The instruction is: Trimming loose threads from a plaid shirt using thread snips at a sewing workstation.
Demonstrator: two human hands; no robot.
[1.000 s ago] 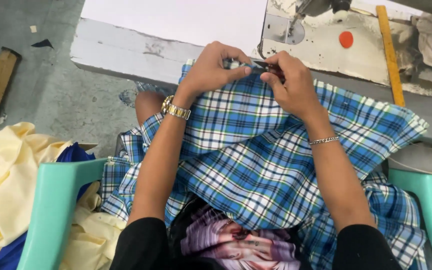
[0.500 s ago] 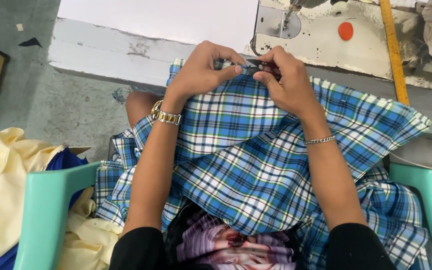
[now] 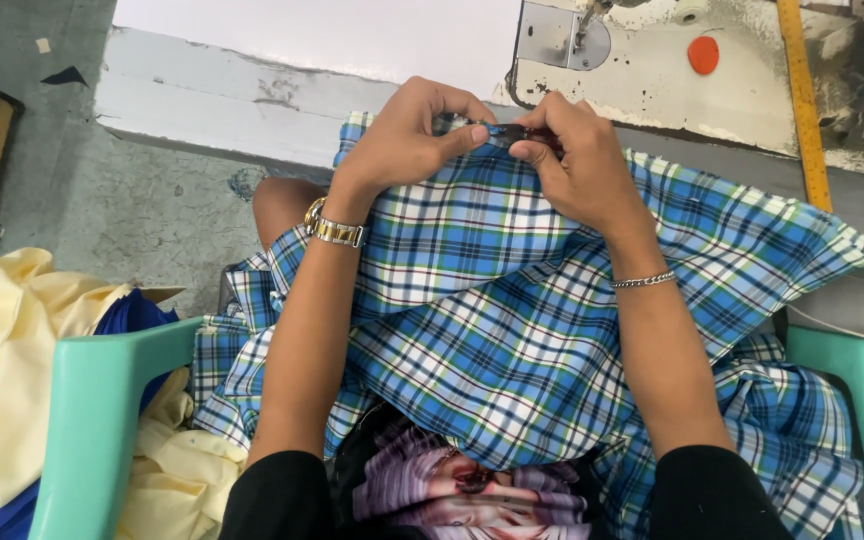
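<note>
Your two hands meet at the top fold of the blue plaid fabric point(image 3: 512, 330), right up against the near edge of the desk point(image 3: 252, 110). Your left hand point(image 3: 407, 140) has its thumb and forefinger closed narrow on the fold; your right hand point(image 3: 577, 165) pinches the same fold just beside it, fingertips point(image 3: 524, 150) almost touching those of the left. Between them sits a small dark thing point(image 3: 512, 131), too small to tell what it is.

The relation that matters: the fold runs left to right, along the desk's near edge, and both hands grip it at one spot near its middle. From there the cloth falls toward you, over your lap and down between the green chair arms point(image 3: 92, 400). Neither hand is nearer than the other; they share the pinch.

The sewing machine's base point(image 3: 652, 90) lies just past your right hand, on the far right part of the desk, with a yellow ruler point(image 3: 804, 100) beside it. A heap of pale yellow cloth point(image 3: 12, 350) lies on the floor to your left, well apart.
</note>
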